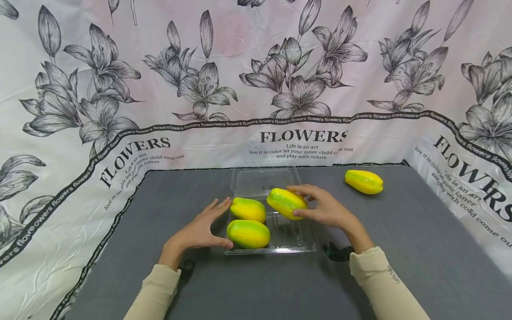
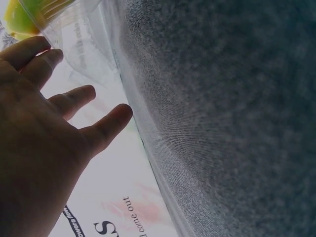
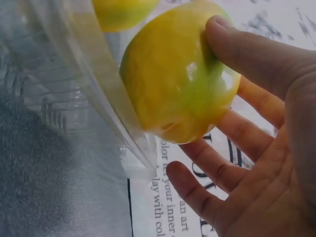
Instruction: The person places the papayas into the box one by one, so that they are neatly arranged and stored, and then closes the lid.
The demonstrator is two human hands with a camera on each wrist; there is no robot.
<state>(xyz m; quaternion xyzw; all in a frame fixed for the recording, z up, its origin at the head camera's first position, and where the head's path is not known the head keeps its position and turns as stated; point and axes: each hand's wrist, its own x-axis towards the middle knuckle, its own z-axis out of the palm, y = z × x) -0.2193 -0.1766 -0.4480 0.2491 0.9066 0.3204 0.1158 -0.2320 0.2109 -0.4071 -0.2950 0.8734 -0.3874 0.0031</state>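
In the head view my right hand (image 1: 330, 209) grips a yellow-green papaya (image 1: 285, 203), thumb on the near side and fingers on the far side. It is tilted over the right part of a clear plastic container (image 1: 288, 250). Two more papayas lie inside on the left, a rear one (image 1: 249, 210) and a front one (image 1: 249, 234). My left hand (image 1: 198, 227) is spread at the container's left side, thumb by the front corner and fingertips close to the rear papaya. The right wrist view shows the held papaya (image 3: 173, 79) above the container's wall (image 3: 106, 98).
The container's clear lid (image 1: 260, 180) stands open behind it. Another papaya (image 1: 364, 182) lies at the back right of the grey table (image 1: 416, 249). A flower-printed cloth (image 1: 224, 146) hangs behind the table and along its sides.
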